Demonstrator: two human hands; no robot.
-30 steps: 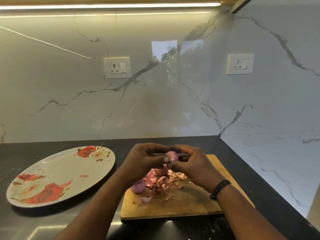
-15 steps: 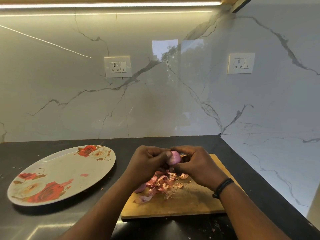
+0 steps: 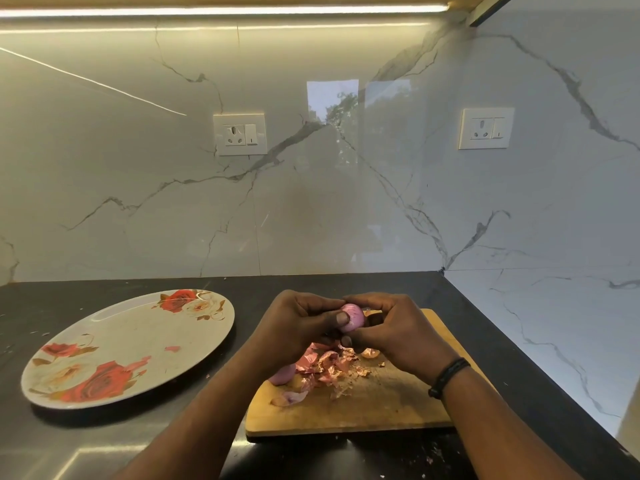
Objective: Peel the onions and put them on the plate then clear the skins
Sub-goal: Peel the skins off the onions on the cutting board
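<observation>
Both hands, left hand [image 3: 298, 327] and right hand [image 3: 398, 332], still pinching small pink peeled-looking onion [image 3: 352, 317] above wooden cutting board [image 3: 374, 407] far edge, now turned bare-side up versus before, skins [image 3: 329, 367] piled below, floral round plate [image 3: 114, 344] holding no onions yet.

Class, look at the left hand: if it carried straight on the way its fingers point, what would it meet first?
The left hand points rightward and already grips the onion; just beyond are the right hand's fingers, though depth is unclear.
</observation>
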